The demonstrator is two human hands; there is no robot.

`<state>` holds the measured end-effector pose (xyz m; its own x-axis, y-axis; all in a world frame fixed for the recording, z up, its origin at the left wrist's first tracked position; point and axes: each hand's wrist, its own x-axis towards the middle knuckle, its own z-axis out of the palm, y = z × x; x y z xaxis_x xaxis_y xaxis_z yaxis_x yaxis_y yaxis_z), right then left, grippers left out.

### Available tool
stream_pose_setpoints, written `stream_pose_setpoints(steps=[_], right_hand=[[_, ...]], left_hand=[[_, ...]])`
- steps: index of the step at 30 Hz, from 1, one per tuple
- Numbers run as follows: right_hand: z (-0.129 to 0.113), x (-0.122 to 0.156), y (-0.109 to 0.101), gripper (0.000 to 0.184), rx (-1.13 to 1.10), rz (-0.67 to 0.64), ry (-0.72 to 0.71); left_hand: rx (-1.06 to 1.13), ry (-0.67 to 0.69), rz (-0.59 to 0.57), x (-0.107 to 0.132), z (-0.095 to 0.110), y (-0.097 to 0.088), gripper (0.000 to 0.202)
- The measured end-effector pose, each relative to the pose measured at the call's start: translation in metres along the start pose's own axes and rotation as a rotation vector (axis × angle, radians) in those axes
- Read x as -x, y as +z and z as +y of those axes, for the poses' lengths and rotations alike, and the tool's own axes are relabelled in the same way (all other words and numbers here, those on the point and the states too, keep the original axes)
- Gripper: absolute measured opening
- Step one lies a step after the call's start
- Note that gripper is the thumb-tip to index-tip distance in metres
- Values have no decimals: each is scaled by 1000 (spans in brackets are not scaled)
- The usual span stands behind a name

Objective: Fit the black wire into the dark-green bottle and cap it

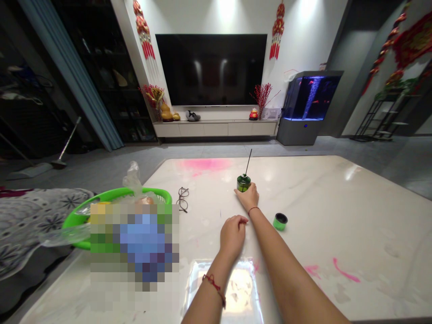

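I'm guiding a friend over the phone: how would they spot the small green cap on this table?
On the big white stone table, find the right hand at the green bottle with the black stick. Just right of that wrist sits the cap, a short green cylinder with a dark top, smaller than the bottle and with no stick.

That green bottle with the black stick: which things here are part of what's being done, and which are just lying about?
Part of it: right hand touching the green bottle, thin black stick, left hand beside them, round green cap.

Just lying about: eyeglasses, green basket, plastic bag, television, aquarium.
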<state>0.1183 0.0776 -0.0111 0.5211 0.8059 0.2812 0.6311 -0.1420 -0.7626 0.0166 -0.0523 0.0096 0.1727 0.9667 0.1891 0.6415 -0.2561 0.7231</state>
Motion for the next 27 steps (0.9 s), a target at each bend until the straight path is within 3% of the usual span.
stream_pose_setpoints(steps=[18,27], right_hand=[[4,0,3,51,-68,31,-14],[1,0,4,60,-77,53,20]], left_hand=[[-14,7,2,1,0,0,26],[-11,0,-9,1,3,-2,27]])
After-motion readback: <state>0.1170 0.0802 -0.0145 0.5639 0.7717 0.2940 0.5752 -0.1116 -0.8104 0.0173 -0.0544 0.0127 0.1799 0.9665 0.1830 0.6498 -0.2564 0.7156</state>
